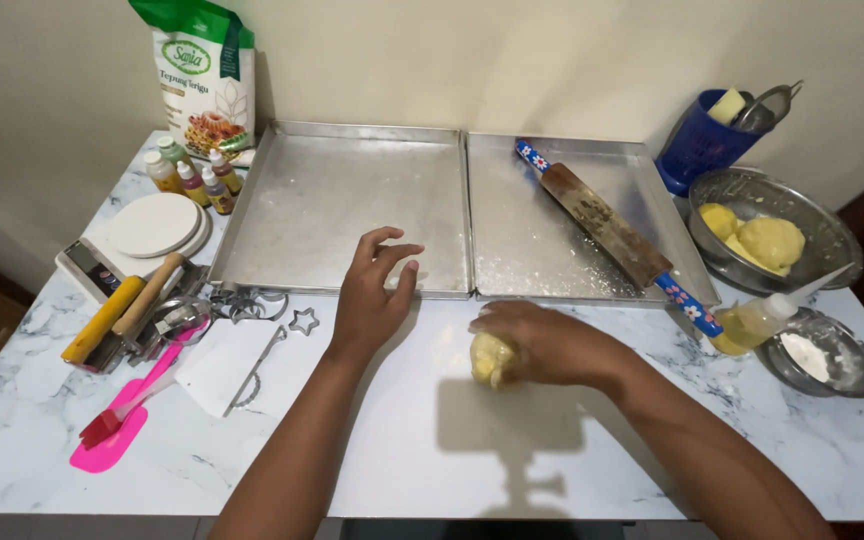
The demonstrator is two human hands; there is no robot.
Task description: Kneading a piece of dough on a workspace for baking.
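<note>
Right hand on marble table, grip closed over yellow dough lump, pressing it onto table surface. Left hand just left of dough hand, fingers spread, grip open, holding nothing, fingertips over near rim of left baking tray. Star cutter left of open grip; pink spatula further left. Beyond dough grip: right baking tray carrying rolling pin. Far right of grip: metal bowl with more dough, oil bottle.
</note>
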